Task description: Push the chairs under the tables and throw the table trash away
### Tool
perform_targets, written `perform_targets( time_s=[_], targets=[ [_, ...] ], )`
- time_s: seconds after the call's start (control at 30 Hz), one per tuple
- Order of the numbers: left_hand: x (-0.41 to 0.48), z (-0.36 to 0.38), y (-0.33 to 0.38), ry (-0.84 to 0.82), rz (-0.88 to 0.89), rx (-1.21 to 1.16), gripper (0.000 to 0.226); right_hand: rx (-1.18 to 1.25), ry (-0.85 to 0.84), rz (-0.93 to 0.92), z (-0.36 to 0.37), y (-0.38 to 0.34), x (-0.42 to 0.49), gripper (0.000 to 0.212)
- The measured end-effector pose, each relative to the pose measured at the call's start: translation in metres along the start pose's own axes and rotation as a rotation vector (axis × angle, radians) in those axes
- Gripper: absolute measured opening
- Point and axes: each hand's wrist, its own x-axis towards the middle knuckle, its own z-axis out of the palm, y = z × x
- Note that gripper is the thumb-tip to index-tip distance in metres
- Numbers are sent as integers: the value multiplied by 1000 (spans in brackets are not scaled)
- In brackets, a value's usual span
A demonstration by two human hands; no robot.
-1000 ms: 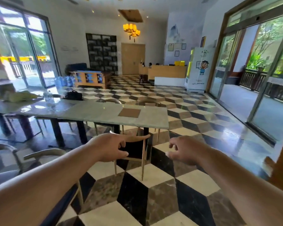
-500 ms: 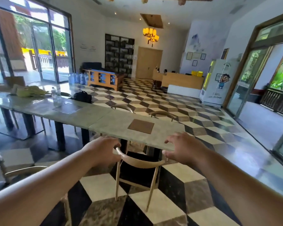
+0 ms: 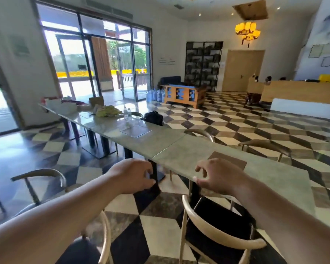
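A long row of grey stone tables (image 3: 179, 151) runs from the far left to the near right. A wooden chair with a black seat (image 3: 213, 231) stands at the near table, its seat partly under the top. My left hand (image 3: 133, 176) and my right hand (image 3: 217, 176) hover above and beyond its curved backrest, fingers loosely curled, holding nothing. Another chair (image 3: 103, 235) is under my left arm and a third (image 3: 40, 180) stands out on the left. At the far end of the tables lie yellow-green wrappers (image 3: 108, 111), two water bottles (image 3: 127, 113) and bags (image 3: 59, 104).
A black bag (image 3: 153, 117) rests on a chair at the far side, where two more chairs (image 3: 265, 144) are tucked in. A brown mat (image 3: 234, 159) lies on the near table. A reception desk (image 3: 301, 92), a wooden bench (image 3: 185, 93) and glass doors (image 3: 126, 71) line the room.
Both hands have left the chair's backrest and lifted. The chair now sits closer, partly under the table. The view has swung left along the row of tables.
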Motion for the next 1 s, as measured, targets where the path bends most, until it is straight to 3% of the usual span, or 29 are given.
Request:
perform_targets(
  time_s=[0.23,0.5,0.7,0.8,1.0],
  targets=[
    [87,-7,-31,-40,-242,-1,28,5,-56,-195,-13,41,154,41],
    [137,24,-88,-79,-344,47,31,29,-197,-401,43,12,287,30],
    [182,41,-182,-23,-454,-55,32,-32,-194,-504,51,-40,405,25],
    [210,48,-243,-5,-515,-121,32,-58,-157,-542,47,-73,469,37],
    [246,45,-351,64,-616,-210,29,-181,-156,-645,32,-143,589,34]
  ],
)
